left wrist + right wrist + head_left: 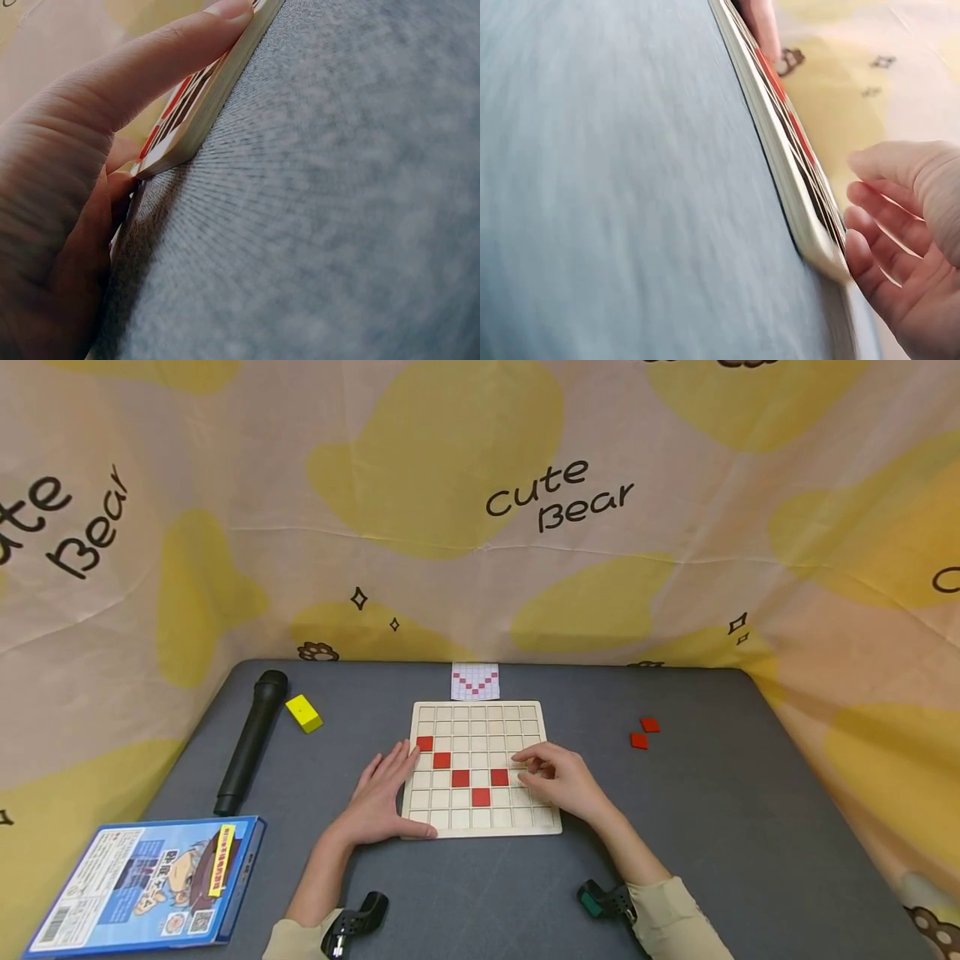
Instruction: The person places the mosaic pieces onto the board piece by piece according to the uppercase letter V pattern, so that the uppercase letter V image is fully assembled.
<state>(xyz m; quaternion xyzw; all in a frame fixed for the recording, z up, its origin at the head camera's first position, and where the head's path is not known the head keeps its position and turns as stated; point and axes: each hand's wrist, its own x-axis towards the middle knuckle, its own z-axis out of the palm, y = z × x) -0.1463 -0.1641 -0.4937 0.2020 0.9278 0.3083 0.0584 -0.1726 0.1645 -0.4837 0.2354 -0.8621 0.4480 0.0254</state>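
A pale wooden grid board [517,817] lies flat on the grey table, with several red square tiles [461,778] set in its cells in a V-like line. My left hand [380,797] rests along the board's left side, fingers spread at the left edge. Its thumb [187,46] presses on the near edge. Over the right part of the board hovers my right hand [558,778], close to the rightmost red tile [499,777]. In the right wrist view, its thumb and loosely bent fingers [885,214] stand apart with nothing between them.
Two loose red tiles [639,741] lie right of the board. A small card [476,682] with a red V pattern sits behind it. Leftward are a yellow block [303,713], a black microphone-shaped object [252,743] and a blue box [150,887]. A patterned cloth [450,460] hangs behind.
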